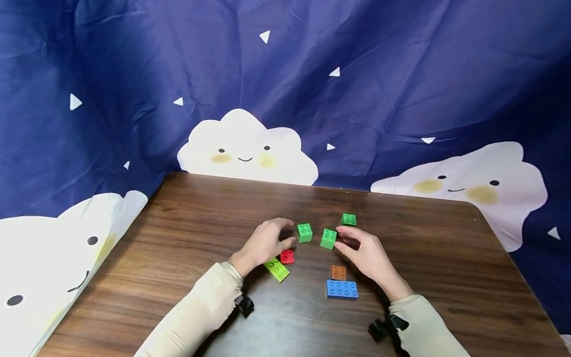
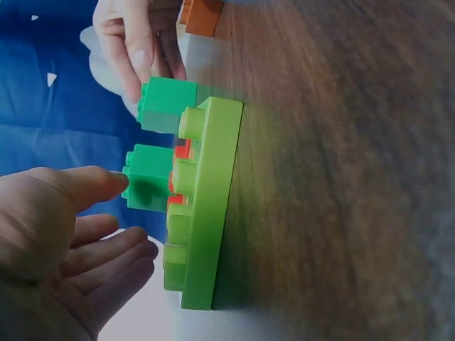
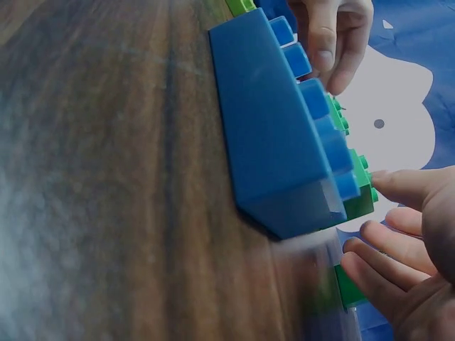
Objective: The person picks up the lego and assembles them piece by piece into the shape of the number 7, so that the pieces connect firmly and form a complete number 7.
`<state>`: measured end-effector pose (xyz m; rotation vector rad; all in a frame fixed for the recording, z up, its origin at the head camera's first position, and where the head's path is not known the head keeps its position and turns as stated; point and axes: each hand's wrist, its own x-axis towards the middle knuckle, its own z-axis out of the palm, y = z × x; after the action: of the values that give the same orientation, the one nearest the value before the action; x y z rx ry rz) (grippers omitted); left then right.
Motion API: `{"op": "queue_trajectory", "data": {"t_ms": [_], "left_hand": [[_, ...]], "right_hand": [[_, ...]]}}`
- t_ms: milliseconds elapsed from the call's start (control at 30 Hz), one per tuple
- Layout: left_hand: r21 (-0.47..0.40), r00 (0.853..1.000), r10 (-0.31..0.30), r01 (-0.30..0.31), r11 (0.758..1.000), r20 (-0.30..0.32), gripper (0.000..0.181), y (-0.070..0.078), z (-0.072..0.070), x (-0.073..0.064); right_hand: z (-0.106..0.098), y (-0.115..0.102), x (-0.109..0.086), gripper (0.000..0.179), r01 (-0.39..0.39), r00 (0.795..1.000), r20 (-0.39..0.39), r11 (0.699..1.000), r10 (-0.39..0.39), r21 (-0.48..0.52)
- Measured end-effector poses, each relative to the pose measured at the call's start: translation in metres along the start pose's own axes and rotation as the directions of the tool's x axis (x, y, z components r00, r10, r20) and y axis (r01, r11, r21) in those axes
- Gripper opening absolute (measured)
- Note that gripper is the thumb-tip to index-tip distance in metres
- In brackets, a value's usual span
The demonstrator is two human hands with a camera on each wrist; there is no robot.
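Note:
Three green building bricks stand in the middle of the table: a left one [image 1: 305,233], a middle one [image 1: 328,239] and a small one [image 1: 349,219] farther back. My left hand [image 1: 268,240] hovers just left of the left green brick, thumb and fingers parted with nothing between them. At the right side of the middle green brick is my right hand [image 1: 367,252], its thumb and index fingertips right at the brick and its fingers spread. Under my left hand lie a red brick [image 1: 287,256] and a long lime brick [image 2: 217,206], partly covered in the head view.
In front of my right hand, an orange brick [image 1: 338,272] lies against a long blue brick [image 1: 341,289]. The wooden table [image 1: 214,198] ends at a dark blue cloth [image 1: 285,89] with white clouds. Black wrist devices [image 1: 244,304] sit at both cuffs.

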<state>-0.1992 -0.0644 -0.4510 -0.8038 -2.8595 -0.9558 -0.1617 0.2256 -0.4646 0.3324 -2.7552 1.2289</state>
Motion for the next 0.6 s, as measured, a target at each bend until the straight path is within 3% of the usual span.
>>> {"op": "queue_trajectory", "data": {"t_ms": [267,300,400,500,533,600], "left_hand": [[-0.058,1.000,-0.021,0.021,0.998,0.002,0.041,-0.002,0.005,0.007],[-0.059,1.000,-0.002,0.002,0.998,-0.007,0.043,-0.012,0.012,0.010],[-0.077,1.000,-0.006,0.006,0.997,0.000,0.042,-0.013,0.015,0.012],[-0.077,1.000,-0.013,0.014,0.997,0.014,0.043,-0.013,0.018,0.015],[-0.080,0.999,-0.033,0.035,0.996,0.027,0.042,-0.003,0.013,0.013],[-0.077,0.999,-0.030,0.032,0.997,0.027,0.042,-0.002,0.014,0.015]], "right_hand": [[0.002,0.002,0.003,0.046,-0.025,0.999,0.020,1.000,0.025,-0.004],[0.003,0.001,0.003,0.047,-0.030,0.999,0.024,1.000,0.030,-0.002],[0.004,0.002,0.003,0.046,-0.045,0.998,0.038,0.999,0.045,0.007],[0.005,0.001,0.004,0.045,-0.067,0.996,0.052,0.998,0.066,0.021],[0.004,0.001,0.005,0.045,-0.071,0.996,0.054,0.997,0.069,0.022],[0.004,0.000,0.005,0.044,-0.077,0.996,0.055,0.997,0.075,0.029]]}}
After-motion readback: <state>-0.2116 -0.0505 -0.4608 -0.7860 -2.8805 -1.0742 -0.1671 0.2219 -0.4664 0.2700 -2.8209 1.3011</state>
